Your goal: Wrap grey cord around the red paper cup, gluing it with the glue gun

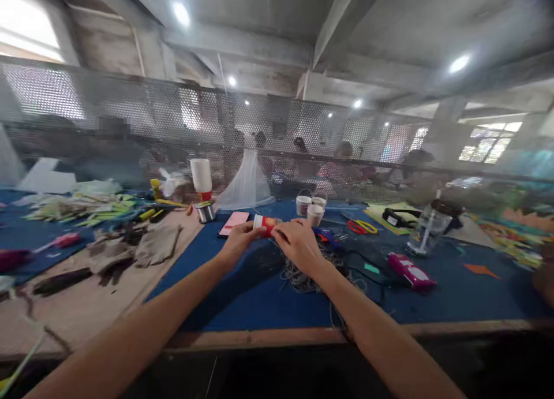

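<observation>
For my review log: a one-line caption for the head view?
Left hand and right hand hold a red cup above a blue mat, pink phone and tangled wire nearby.

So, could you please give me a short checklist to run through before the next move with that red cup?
1. Grip on the red cup: the left hand and the right hand pinch it from either side. Ok.
2. Cup's pose: lying sideways between the hands, over the blue mat. Ok.
3. Cup's inside: hidden by the fingers. Cannot tell.
4. Room under the right hand: a tangle of cord lies there. Not ok.
5. Clearance from the pink phone: it lies just beside the left hand, apart from the cup. Ok.
</observation>
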Motion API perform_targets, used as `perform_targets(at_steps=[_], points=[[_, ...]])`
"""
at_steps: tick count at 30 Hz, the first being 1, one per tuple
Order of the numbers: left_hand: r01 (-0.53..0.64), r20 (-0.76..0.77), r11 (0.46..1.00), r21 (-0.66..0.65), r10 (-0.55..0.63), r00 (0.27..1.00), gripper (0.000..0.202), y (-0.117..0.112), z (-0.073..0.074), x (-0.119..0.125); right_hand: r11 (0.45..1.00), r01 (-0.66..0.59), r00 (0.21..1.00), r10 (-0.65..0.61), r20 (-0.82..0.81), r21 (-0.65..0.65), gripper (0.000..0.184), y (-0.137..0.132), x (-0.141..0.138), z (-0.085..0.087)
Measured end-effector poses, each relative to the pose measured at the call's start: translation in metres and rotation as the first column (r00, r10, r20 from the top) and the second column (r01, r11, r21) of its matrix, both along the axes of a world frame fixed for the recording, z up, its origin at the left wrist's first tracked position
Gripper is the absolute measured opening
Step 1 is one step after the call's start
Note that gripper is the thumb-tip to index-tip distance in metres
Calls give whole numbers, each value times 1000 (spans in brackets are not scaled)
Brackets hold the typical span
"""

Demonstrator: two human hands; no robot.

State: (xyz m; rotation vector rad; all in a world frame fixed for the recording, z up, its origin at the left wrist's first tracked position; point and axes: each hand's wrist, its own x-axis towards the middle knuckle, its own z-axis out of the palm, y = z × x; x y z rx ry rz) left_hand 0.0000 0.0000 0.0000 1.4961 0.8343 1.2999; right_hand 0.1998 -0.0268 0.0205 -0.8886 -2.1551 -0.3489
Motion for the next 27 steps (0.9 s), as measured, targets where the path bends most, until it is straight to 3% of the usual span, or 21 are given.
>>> perform_targets(at_steps=[11,27], points=[[1,13,994,-113,1,1000,33,-7,5,4,999,33,994,-36,-102,-33,17,5,3,1],[56,23,992,-117,-54,998,31,-3,1,6,997,13,980,-30,-199,-82,10,9,5,1]])
